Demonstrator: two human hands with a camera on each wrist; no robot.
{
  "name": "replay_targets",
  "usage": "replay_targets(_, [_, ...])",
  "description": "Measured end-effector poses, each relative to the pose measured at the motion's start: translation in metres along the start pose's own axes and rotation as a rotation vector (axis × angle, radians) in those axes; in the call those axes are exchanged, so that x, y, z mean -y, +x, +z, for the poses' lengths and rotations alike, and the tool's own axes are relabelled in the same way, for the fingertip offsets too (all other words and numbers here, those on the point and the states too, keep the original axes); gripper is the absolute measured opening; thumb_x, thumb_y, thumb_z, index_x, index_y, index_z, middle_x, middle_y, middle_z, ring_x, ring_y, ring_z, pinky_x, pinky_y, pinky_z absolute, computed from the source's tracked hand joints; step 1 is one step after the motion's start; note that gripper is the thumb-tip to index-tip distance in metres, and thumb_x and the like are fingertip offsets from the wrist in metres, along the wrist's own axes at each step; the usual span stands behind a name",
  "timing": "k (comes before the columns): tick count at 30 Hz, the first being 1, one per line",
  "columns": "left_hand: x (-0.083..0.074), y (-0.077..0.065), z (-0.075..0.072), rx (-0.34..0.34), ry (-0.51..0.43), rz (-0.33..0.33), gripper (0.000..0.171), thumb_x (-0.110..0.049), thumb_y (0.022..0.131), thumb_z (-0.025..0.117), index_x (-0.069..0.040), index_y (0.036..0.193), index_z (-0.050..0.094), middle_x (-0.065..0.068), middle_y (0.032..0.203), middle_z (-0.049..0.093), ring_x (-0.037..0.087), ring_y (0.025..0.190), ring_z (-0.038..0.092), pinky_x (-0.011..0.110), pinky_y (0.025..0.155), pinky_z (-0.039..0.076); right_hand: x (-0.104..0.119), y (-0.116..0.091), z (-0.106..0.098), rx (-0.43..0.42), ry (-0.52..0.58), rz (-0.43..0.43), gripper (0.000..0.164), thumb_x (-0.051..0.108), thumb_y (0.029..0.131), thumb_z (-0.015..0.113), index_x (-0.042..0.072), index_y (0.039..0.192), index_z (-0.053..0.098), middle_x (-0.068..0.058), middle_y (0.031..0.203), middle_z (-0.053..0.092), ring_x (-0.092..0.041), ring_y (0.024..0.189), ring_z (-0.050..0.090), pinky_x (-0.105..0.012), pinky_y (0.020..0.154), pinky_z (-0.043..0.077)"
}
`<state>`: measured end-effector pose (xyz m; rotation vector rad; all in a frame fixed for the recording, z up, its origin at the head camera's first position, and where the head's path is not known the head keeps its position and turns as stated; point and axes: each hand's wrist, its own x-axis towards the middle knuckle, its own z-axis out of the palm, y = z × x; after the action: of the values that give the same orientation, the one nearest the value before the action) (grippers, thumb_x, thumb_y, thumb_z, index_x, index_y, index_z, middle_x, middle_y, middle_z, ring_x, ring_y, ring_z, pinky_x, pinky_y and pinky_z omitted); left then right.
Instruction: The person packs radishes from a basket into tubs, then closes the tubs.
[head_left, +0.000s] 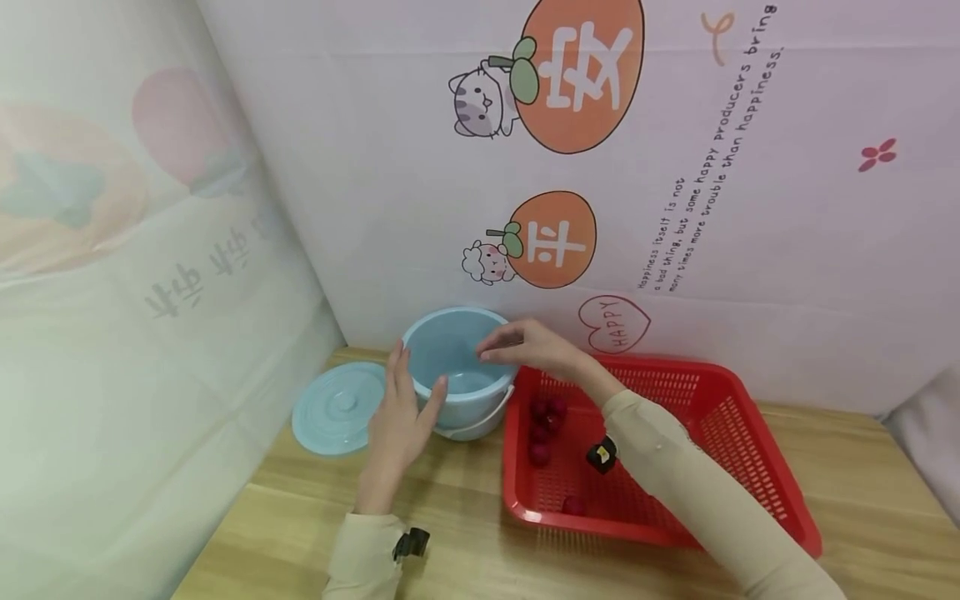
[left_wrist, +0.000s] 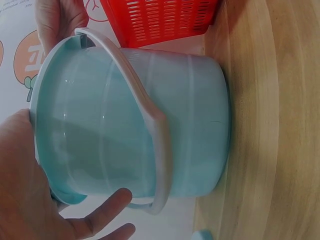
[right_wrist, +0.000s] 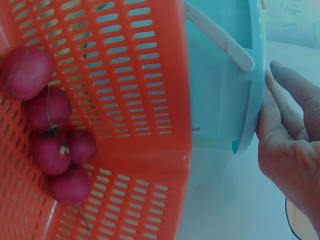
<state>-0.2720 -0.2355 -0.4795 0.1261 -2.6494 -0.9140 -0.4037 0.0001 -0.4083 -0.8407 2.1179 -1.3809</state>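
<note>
A light blue bucket [head_left: 468,404] stands upright with its mouth uncovered and its pale handle [left_wrist: 150,115] hanging down at the side. My left hand [head_left: 401,417] is at the bucket's near left rim, thumb and fingers spread, one fingertip right at the edge. Over the right rim reaches my right hand [head_left: 536,346], its fingers bent loosely above the opening; nothing shows between them in the right wrist view. To the right, several red radishes [right_wrist: 50,152] lie in a red slatted basket [head_left: 517,492], most of them bunched at the end beside the bucket.
The round blue lid [head_left: 341,412] with a knob lies on the wooden table [head_left: 457,517], left of the bucket. A printed cloth [head_left: 390,167] hangs close behind the bucket and basket. Another cloth [head_left: 150,400] closes off the left side.
</note>
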Motion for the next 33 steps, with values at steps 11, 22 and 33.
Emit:
replay_targets(11, [0.002, 0.0, -0.002, -0.008, -0.008, -0.003, 0.091, -0.072, 0.105, 0.037, -0.012, 0.17, 0.013, -0.007, 0.177, 0.003, 0.042, 0.107, 0.069, 0.053, 0.073, 0.056, 0.0, 0.005, 0.003, -0.01, 0.028, -0.016, 0.025, 0.02, 0.1, 0.076, 0.008, 0.122, 0.078, -0.005, 0.121, 0.075, -0.024, 0.118, 0.064, -0.043, 0.104, 0.052])
replay_targets(22, [-0.002, 0.001, -0.001, -0.008, -0.014, 0.007, 0.091, -0.071, 0.105, 0.039, -0.012, 0.169, 0.016, -0.003, 0.177, 0.007, 0.04, 0.105, 0.07, 0.052, 0.07, 0.056, -0.009, -0.001, -0.002, 0.019, 0.073, -0.039, 0.032, 0.022, 0.102, 0.073, 0.003, 0.128, 0.074, -0.006, 0.124, 0.074, -0.026, 0.124, 0.062, -0.048, 0.108, 0.05])
replay_targets(33, [-0.006, -0.001, -0.002, 0.008, -0.012, -0.012, 0.091, -0.071, 0.105, 0.04, -0.011, 0.17, 0.015, -0.005, 0.178, 0.004, 0.043, 0.105, 0.069, 0.055, 0.074, 0.056, -0.012, -0.008, 0.007, -0.069, 0.118, -0.105, 0.028, 0.015, 0.101, 0.074, 0.003, 0.126, 0.075, -0.012, 0.125, 0.075, -0.026, 0.121, 0.068, -0.044, 0.104, 0.053])
